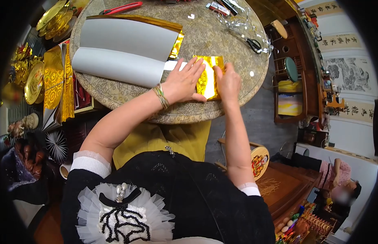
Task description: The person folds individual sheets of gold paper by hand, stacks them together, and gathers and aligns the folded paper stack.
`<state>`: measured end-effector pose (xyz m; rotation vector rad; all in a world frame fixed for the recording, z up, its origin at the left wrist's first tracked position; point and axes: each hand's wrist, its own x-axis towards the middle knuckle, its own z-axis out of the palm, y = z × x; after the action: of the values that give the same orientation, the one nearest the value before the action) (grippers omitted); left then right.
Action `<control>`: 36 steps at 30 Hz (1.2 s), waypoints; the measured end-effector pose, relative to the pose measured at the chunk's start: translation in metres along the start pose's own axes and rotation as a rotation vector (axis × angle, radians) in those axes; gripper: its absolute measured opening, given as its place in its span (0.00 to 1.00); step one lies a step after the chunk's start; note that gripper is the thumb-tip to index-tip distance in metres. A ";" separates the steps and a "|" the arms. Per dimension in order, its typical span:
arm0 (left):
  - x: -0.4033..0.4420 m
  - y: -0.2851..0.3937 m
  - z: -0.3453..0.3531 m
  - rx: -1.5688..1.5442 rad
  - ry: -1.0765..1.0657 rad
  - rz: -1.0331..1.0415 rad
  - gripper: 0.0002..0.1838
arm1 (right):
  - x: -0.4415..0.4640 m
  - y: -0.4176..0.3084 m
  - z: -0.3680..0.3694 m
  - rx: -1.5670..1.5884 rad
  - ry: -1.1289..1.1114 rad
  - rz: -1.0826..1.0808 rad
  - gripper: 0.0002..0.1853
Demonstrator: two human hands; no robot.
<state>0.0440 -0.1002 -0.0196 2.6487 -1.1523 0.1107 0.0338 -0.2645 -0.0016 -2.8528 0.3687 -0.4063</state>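
Note:
A shiny gold foil sheet (208,77) lies near the front edge of the round table. My left hand (184,81) rests flat on its left part, fingers stretched out and thumb apart. At the sheet's right edge is my right hand (229,84), its fingers curled and its thumb against the foil; it seems to grip that edge, though the fingertips are partly hidden. Left of my hands lies a large pale grey sheet (119,61), its near side rolled over and gold showing under its far edge. A small white strip pokes out beside my left hand.
The patterned round tablecloth (189,114) covers the table. A red cutter (121,8) lies at the far left, black-handled scissors (254,46) and clear plastic wrap (237,24) at the right. Gold paper decorations (54,81) stand at left. A person (339,175) sits at the lower right.

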 end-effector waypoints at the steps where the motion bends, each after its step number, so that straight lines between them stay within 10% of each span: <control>1: 0.001 0.001 -0.003 0.014 -0.023 -0.004 0.53 | -0.003 0.001 -0.007 0.124 0.049 -0.011 0.16; 4: 0.001 0.001 -0.005 0.031 -0.051 -0.006 0.53 | -0.022 0.009 -0.025 0.227 0.265 -0.206 0.23; 8: 0.002 0.001 -0.005 0.056 -0.058 -0.003 0.53 | -0.080 0.019 -0.029 0.031 -0.111 -0.747 0.37; 26: 0.008 0.003 -0.015 0.044 -0.205 -0.035 0.60 | -0.086 0.054 -0.052 -0.177 -0.265 -0.591 0.41; 36: 0.004 -0.006 -0.004 -0.251 0.066 -0.004 0.65 | -0.082 0.033 -0.040 -0.091 0.130 -0.403 0.32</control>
<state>0.0510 -0.0977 -0.0163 2.4088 -1.0639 0.0489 -0.0613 -0.2803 0.0074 -2.9926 -0.1788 -0.6658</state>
